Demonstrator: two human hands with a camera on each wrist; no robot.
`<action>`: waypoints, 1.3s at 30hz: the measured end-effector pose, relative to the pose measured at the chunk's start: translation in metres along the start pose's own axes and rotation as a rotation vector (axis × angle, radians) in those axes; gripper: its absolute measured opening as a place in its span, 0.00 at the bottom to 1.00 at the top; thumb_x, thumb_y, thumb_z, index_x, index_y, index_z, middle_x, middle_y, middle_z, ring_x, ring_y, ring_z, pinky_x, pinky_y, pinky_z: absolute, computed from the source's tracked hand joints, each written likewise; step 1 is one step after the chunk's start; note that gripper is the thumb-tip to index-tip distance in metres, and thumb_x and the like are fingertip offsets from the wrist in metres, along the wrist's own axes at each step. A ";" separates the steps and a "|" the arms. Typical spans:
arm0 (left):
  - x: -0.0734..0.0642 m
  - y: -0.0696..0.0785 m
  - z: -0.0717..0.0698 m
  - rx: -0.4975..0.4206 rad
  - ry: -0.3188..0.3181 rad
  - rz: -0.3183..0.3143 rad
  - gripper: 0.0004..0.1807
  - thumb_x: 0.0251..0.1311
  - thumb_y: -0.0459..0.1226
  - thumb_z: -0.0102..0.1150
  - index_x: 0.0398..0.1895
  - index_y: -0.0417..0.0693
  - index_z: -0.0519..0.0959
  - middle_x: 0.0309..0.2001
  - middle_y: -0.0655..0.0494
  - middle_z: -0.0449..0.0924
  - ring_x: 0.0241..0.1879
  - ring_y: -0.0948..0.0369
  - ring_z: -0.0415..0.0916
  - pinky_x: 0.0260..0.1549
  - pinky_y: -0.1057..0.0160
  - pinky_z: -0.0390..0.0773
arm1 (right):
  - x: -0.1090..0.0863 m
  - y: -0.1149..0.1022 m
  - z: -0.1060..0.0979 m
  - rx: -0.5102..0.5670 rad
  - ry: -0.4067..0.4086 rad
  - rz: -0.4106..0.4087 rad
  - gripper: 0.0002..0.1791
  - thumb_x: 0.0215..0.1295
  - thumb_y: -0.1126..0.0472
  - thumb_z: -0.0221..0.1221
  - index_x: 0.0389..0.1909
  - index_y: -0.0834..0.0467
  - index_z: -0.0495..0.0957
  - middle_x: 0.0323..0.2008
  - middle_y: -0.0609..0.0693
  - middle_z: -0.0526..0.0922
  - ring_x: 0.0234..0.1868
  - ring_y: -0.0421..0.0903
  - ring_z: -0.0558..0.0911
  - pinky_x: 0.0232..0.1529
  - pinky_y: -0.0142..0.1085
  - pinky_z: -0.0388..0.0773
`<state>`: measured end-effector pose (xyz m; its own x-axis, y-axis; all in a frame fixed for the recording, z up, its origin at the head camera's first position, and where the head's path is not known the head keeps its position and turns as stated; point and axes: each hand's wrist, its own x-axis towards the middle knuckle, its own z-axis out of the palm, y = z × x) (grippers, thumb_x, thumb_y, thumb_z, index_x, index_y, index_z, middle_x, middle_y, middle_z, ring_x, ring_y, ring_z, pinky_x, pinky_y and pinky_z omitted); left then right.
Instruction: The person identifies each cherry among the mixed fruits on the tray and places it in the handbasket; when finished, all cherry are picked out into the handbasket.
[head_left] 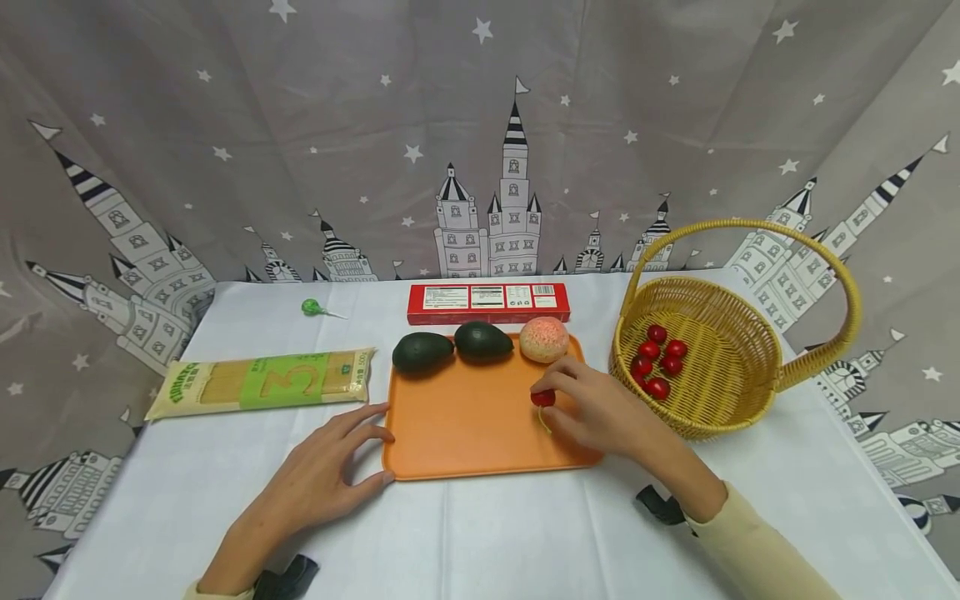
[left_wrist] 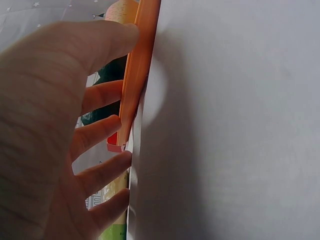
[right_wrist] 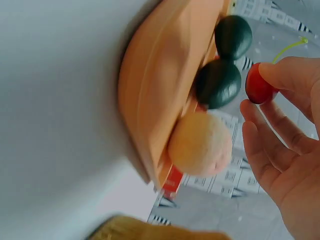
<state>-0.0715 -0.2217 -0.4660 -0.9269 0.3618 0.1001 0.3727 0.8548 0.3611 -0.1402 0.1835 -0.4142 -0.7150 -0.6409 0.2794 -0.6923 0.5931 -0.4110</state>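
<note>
Between thumb and fingertips my right hand [head_left: 600, 404] pinches a red cherry [head_left: 543, 398] with a thin green stem, held over the right part of an orange tray [head_left: 465, 425]. The right wrist view shows the cherry [right_wrist: 259, 84] off the tray's surface. My left hand [head_left: 322, 471] touches the tray's left edge with extended fingers and thumb. Two dark green avocados [head_left: 423, 352] [head_left: 483, 342] lie along the tray's back edge, with a pinkish-yellow peach [head_left: 544, 339] at their right. Several more cherries [head_left: 657, 387] lie in a yellow wicker basket [head_left: 731, 367] right of the tray.
Behind the tray lies a red box [head_left: 487, 317] with white labels. A pack of noodles [head_left: 262, 383] lies at the left, and a green lollipop [head_left: 311, 307] sits farther back. The basket's tall handle [head_left: 847, 308] arches upward. A grey printed curtain [head_left: 337, 125] hangs behind the white-covered table.
</note>
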 end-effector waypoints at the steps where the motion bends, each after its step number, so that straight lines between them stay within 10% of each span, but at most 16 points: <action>1: 0.000 0.000 0.000 -0.001 0.002 0.003 0.20 0.59 0.55 0.77 0.52 0.67 0.83 0.76 0.54 0.73 0.73 0.46 0.73 0.68 0.34 0.76 | -0.002 0.002 -0.002 0.000 0.013 0.005 0.15 0.65 0.62 0.75 0.51 0.51 0.86 0.51 0.44 0.82 0.46 0.43 0.86 0.49 0.38 0.88; 18: -0.001 -0.001 0.000 0.000 0.015 0.018 0.20 0.59 0.55 0.77 0.53 0.66 0.83 0.76 0.54 0.74 0.73 0.46 0.73 0.67 0.34 0.76 | -0.037 0.037 -0.032 -0.081 0.239 0.049 0.20 0.58 0.71 0.76 0.50 0.53 0.87 0.50 0.48 0.84 0.50 0.47 0.83 0.49 0.44 0.87; 30: 0.001 -0.002 0.003 0.005 0.001 0.007 0.20 0.59 0.56 0.77 0.53 0.67 0.83 0.76 0.54 0.73 0.73 0.46 0.72 0.68 0.34 0.75 | -0.066 0.055 -0.058 -0.127 0.302 0.162 0.23 0.58 0.71 0.77 0.54 0.54 0.86 0.53 0.50 0.83 0.45 0.47 0.83 0.47 0.20 0.79; 39: 0.001 -0.002 0.002 0.003 0.016 0.019 0.20 0.59 0.55 0.77 0.52 0.67 0.83 0.75 0.54 0.74 0.73 0.46 0.73 0.68 0.34 0.76 | -0.083 0.074 -0.062 -0.186 0.312 0.221 0.23 0.56 0.72 0.77 0.53 0.57 0.86 0.51 0.52 0.83 0.46 0.52 0.84 0.43 0.48 0.88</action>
<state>-0.0729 -0.2227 -0.4683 -0.9203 0.3717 0.1219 0.3902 0.8492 0.3559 -0.1378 0.3108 -0.4136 -0.8236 -0.3275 0.4630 -0.5047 0.7955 -0.3352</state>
